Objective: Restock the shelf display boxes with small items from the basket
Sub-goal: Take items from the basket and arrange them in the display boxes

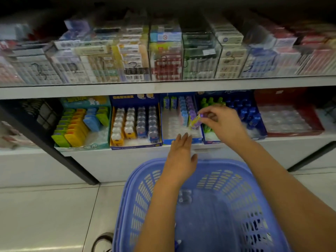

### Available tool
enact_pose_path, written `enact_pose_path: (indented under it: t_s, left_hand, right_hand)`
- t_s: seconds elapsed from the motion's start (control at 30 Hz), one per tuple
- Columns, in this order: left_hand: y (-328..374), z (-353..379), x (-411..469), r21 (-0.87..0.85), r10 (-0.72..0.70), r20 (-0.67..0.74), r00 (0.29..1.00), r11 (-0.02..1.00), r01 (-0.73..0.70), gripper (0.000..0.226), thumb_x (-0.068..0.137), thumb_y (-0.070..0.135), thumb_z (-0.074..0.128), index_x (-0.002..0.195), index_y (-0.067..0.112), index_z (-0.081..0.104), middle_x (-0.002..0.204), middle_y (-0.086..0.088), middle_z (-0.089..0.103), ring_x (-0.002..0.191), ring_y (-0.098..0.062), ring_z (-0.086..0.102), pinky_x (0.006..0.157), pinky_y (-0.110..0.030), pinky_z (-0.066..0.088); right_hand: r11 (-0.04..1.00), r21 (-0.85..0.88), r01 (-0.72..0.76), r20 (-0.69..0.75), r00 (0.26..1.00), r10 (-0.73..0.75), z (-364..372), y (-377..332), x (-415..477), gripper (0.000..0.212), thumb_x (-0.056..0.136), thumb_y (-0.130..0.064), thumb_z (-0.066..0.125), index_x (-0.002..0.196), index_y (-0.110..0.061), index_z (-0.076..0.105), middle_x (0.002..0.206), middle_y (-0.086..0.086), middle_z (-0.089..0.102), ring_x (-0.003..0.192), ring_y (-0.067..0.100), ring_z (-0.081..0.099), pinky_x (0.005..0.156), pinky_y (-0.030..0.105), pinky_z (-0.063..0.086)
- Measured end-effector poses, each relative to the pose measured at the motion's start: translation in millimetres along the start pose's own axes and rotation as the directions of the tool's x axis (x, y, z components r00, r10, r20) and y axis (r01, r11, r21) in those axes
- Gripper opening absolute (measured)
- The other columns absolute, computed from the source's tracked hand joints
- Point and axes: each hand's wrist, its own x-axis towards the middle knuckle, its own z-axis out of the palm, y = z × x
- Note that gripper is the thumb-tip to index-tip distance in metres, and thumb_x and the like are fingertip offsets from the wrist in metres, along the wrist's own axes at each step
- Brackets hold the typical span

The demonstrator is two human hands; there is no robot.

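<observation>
My right hand [221, 122] pinches a small purple and yellow item [195, 121] over the right column of a blue display box [181, 140] on the lower shelf. That box holds blue and purple items at the back and bare clear slots in front. My left hand [181, 157] hovers flat with fingers apart at the box's front edge, holding nothing. Below both arms stands a blue plastic basket [145, 188]; a small clear item [184, 196] lies in its bottom.
Other display boxes line the lower shelf: a teal one [81, 144] at left, a yellow-and-blue one [135, 145], a blue one with green and blue bottles [258, 135], a red one [291, 131] at right. Clear cases fill the upper shelf [163, 86]. A shoe [102, 241] shows on the tiled floor.
</observation>
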Motion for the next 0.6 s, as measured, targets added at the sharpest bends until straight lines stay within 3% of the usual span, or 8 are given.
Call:
enact_pose_path:
  t_s: [0.1,0.23,0.3,0.47,0.53,0.6]
  left_hand:
    - [1,6,0,0.043,0.010,-0.021,1.000,0.999,-0.009,0.065,0.100,0.025,0.045,0.153,0.012,0.009,0.161,-0.001,0.002,0.148,-0.020,-0.006,0.121,-0.032,0.000]
    - [-1,4,2,0.037,0.014,-0.014,1.000,0.999,-0.014,0.065,0.100,0.025,0.045,0.153,0.014,0.009,0.161,0.000,0.003,0.148,-0.018,-0.005,0.121,-0.031,0.000]
    - [-1,3,2,0.029,0.013,-0.008,1.000,0.999,-0.013,0.065,0.100,0.025,0.045,0.153,0.014,0.009,0.161,0.000,0.003,0.148,-0.018,-0.005,0.121,-0.031,0.000]
    - [-2,3,2,0.021,0.019,-0.002,1.000,1.000,-0.019,0.065,0.100,0.025,0.045,0.153,0.015,0.009,0.161,0.001,0.003,0.148,-0.017,-0.005,0.120,-0.029,-0.001]
    - [-3,3,3,0.018,0.020,-0.006,1.000,1.000,-0.020,0.065,0.100,0.025,0.045,0.153,0.015,0.010,0.161,0.001,0.004,0.148,-0.016,-0.005,0.119,-0.029,-0.001]
    - [-4,3,4,0.031,0.027,-0.003,1.000,0.999,-0.027,0.065,0.099,0.025,0.046,0.153,0.015,0.010,0.161,0.000,0.005,0.148,-0.016,-0.003,0.118,-0.028,-0.001]
  right_hand:
    - [0.968,-0.204,0.145,0.191,0.976,-0.106,3,6,11,0.022,0.087,-0.016,0.065,0.108,-0.009,0.068,0.100,0.007,0.061,0.084,0.014,0.056,0.074,0.009,0.033]
    - [0.968,-0.201,0.150,0.309,0.947,-0.083,6,7,21,0.023,0.087,-0.014,0.064,0.110,-0.009,0.067,0.104,0.009,0.061,0.090,0.016,0.054,0.083,0.023,0.043]
    - [0.965,-0.209,0.156,0.331,0.940,-0.080,9,7,25,0.021,0.086,-0.013,0.065,0.106,-0.009,0.069,0.100,0.009,0.063,0.083,0.013,0.052,0.078,0.022,0.043]
    - [0.998,-0.055,0.038,0.203,0.979,-0.026,18,13,22,0.014,0.078,-0.011,0.074,0.090,-0.007,0.068,0.085,-0.001,0.058,0.066,0.007,0.056,0.068,0.011,0.049]
    - [0.998,0.043,-0.051,0.139,0.989,0.045,22,20,18,0.014,0.075,-0.012,0.077,0.085,-0.008,0.070,0.086,-0.001,0.058,0.064,0.002,0.056,0.061,0.000,0.043]
    - [0.978,0.132,-0.160,0.131,0.981,0.142,25,23,17,0.012,0.074,-0.011,0.078,0.083,-0.009,0.070,0.086,0.003,0.065,0.064,-0.001,0.056,0.060,0.000,0.043]
